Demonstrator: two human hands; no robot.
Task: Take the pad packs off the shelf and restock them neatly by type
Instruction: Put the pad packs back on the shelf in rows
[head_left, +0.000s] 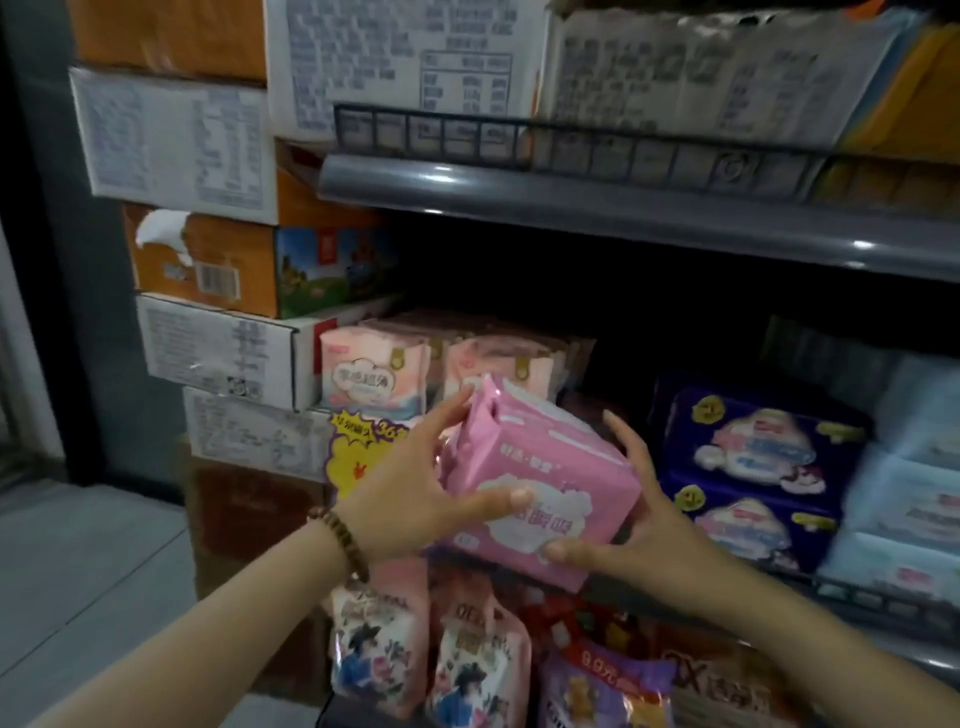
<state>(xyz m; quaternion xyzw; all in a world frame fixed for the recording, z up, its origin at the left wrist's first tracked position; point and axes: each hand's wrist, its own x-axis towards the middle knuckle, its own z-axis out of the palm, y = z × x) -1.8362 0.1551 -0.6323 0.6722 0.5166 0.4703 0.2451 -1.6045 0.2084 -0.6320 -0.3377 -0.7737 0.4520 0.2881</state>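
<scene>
Pink pad pack (540, 483), clasped between 2 hands, left hand (415, 499) and right hand (639, 525) curled round opposite ends, held before the shelf gap (613, 364) just beyond them, likely to steady its insertion.

The widest opening is the dark gap (623, 332) on the shelf, between the pale pink packs (374, 374) on the left and the purple packs (753, 452) on the right. The upper shelf (571, 197) caps it overhead. The pink pack (540, 467), held between the left hand (410, 493) and the right hand (644, 530), fills the near mouth of the gap. Stacked cartons (218, 353) wall off the left side, and bagged goods (467, 649) crowd the space below.
</scene>
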